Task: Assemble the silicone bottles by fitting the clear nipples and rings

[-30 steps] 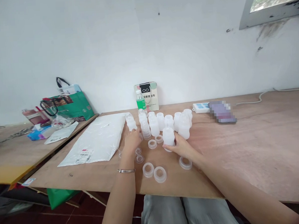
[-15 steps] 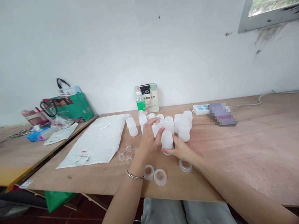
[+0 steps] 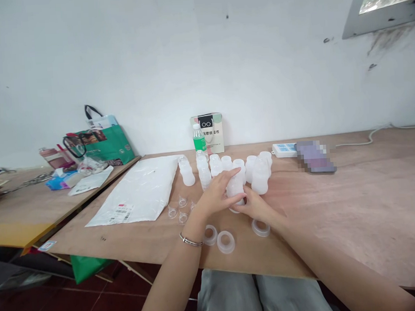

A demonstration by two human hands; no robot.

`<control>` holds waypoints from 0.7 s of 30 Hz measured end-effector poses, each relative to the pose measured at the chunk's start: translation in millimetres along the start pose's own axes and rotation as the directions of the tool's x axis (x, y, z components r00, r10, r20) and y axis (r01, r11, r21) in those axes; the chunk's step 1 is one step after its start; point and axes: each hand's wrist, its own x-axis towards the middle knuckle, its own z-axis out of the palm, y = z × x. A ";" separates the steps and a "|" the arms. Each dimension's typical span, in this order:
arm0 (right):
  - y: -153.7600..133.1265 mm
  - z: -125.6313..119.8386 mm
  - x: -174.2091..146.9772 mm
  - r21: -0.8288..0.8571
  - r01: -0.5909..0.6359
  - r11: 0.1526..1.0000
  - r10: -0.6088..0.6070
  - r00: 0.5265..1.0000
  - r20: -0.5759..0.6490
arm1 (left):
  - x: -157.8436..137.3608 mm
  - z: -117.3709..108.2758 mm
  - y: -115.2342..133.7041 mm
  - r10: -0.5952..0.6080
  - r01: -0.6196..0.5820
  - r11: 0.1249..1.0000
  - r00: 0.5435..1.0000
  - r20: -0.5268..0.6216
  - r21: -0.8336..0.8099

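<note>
My left hand [image 3: 218, 194] is curled around the upper part of a frosted white baby bottle [image 3: 234, 187], fingers over its top and thumb along its side. Lower down, my right hand [image 3: 254, 205] grips the same bottle near its base, so the bottle stands upright between both hands. The fingers partly hide its top. Behind it are several similar bottles [image 3: 259, 183] in a loose row. Clear bottle nipples [image 3: 183, 217] lie left of my left forearm. Translucent collar rings [image 3: 226, 242] rest on the table before my wrists, another ring [image 3: 261, 228] beside my right wrist.
A white plastic mailer [image 3: 136, 191] covers the table's left part. At the wall stand a green-labelled drink bottle [image 3: 199, 139] and a paper bag [image 3: 217, 131]. A power strip [image 3: 284, 150] and a blurred phone-like object [image 3: 314, 157] lie right. A green bag [image 3: 114, 144] occupies the neighbouring table.
My left hand has come down from above the bottle, where it held a clear domed cover, to close around the bottle's upper part. The view has shifted slightly.
</note>
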 end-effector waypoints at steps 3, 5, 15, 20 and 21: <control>-0.1 -0.1 0.5 0.004 0.004 1.000 -0.004 1.000 -0.003 | -1.8 2.1 2.4 -0.011 0.011 0.999 1.000 -0.009 -0.039; -1.3 -0.3 0.4 0.003 0.002 1.000 -0.002 1.000 -0.004 | -2.0 2.8 3.0 -0.017 0.016 0.999 1.000 -0.014 -0.048; -4.4 -2.4 0.8 0.022 0.026 0.999 -0.026 1.000 0.011 | -4.3 5.2 1.7 -0.014 0.015 1.000 0.999 -0.035 0.010; 0.2 -2.3 1.9 0.031 0.048 0.998 -0.048 0.999 0.007 | -5.8 7.3 -1.2 0.003 -0.003 1.000 0.999 -0.033 0.007; 1.0 -2.1 1.7 0.032 0.050 0.998 -0.050 0.999 0.003 | -6.0 8.3 -2.1 -0.004 0.004 1.000 0.999 -0.042 -0.002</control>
